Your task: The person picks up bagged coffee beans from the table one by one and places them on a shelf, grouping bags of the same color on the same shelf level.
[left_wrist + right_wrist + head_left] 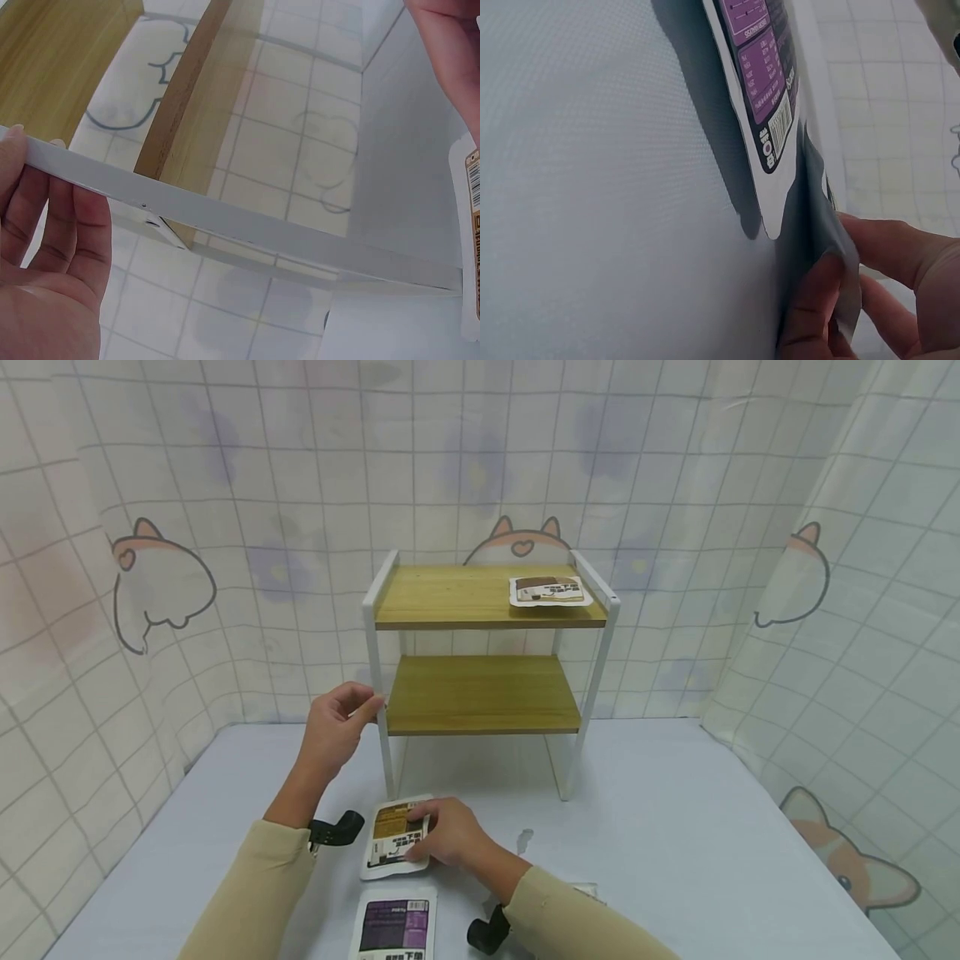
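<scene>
A two-tier shelf with wooden boards (480, 695) and a white frame stands on the table. My left hand (335, 727) grips its front left post, thumb on one side and fingers on the other, as the left wrist view shows along the white post (225, 217). On the table before the shelf lies a white pouch with a brown-yellow label (396, 835). My right hand (452, 837) pinches this pouch's right edge; in the right wrist view the pouch's silvery underside (829, 225) shows between thumb and fingers. Nearer me is a pouch with a purple label (395, 927).
A white pouch with a brown label (551, 592) lies on the right of the top board. Something pale (587, 888) shows partly behind my right sleeve. A tile-patterned curtain (300, 485) surrounds the white table (675, 827).
</scene>
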Motion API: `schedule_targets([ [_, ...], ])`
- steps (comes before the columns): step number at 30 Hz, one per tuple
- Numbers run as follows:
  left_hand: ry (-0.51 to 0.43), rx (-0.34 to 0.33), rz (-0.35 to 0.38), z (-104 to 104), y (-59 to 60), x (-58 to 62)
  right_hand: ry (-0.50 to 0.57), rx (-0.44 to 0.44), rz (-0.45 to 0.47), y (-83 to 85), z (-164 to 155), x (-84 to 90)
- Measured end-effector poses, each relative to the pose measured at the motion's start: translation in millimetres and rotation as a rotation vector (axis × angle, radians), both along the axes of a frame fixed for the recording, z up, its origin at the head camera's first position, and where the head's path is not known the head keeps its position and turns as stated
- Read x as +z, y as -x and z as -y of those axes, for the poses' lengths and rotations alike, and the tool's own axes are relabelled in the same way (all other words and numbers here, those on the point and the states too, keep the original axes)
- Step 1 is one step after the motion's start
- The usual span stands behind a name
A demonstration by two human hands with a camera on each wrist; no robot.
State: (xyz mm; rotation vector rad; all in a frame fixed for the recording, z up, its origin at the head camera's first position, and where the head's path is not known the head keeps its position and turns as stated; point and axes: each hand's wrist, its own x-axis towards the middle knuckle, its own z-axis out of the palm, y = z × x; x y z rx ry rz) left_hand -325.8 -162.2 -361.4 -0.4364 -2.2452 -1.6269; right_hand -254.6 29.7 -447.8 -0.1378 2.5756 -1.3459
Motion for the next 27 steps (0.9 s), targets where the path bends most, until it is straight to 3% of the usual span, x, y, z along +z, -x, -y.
schedule_targets([
  [11, 0.006, 0.006, 0.001, -0.7, -0.5, 0.6, 0.06, 0.041, 0.032, 5.9, -7.9, -4.8],
  [27, 0.023, 0.014, 0.018, -0.1, -0.7, 0.5, 0.155, 0.035, 0.092, 2.4, -15.0, -0.4],
])
